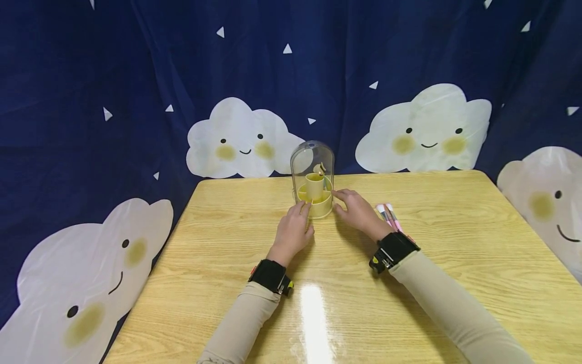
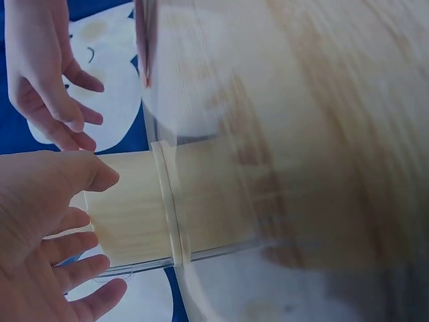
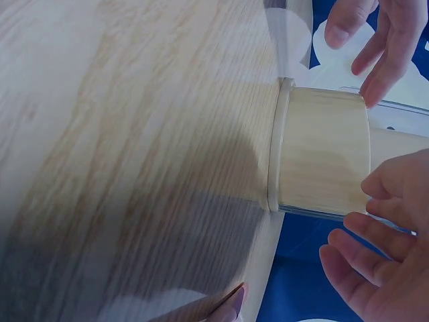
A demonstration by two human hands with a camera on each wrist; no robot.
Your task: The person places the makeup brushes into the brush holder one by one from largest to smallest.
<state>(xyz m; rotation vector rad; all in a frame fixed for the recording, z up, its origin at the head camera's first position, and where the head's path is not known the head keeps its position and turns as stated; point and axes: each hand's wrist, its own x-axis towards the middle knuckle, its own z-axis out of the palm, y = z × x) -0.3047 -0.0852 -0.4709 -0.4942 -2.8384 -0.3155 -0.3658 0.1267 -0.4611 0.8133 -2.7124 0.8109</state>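
Note:
A pale yellow round organizer [image 1: 321, 209] with divided sections and a raised middle cup [image 1: 314, 188] stands upright on the table, a clear domed cover [image 1: 300, 157] rising around it. Inside, beside the cup, shows a brush [image 1: 320, 169] with a tan head. My left hand [image 1: 292, 233] is at its front left, fingertips right at the rim. On the other side my right hand [image 1: 358, 212] has its fingers loosely bent close to the organizer wall [image 3: 325, 151]. In the left wrist view, the left fingers [image 2: 70, 248] lie relaxed along the wall.
Several makeup brushes [image 1: 388, 215] with pink handles lie on the wooden table [image 1: 218, 237], partly hidden behind my right wrist. A dark blue curtain [image 1: 318, 76] with smiling clouds hangs right behind the table's far edge.

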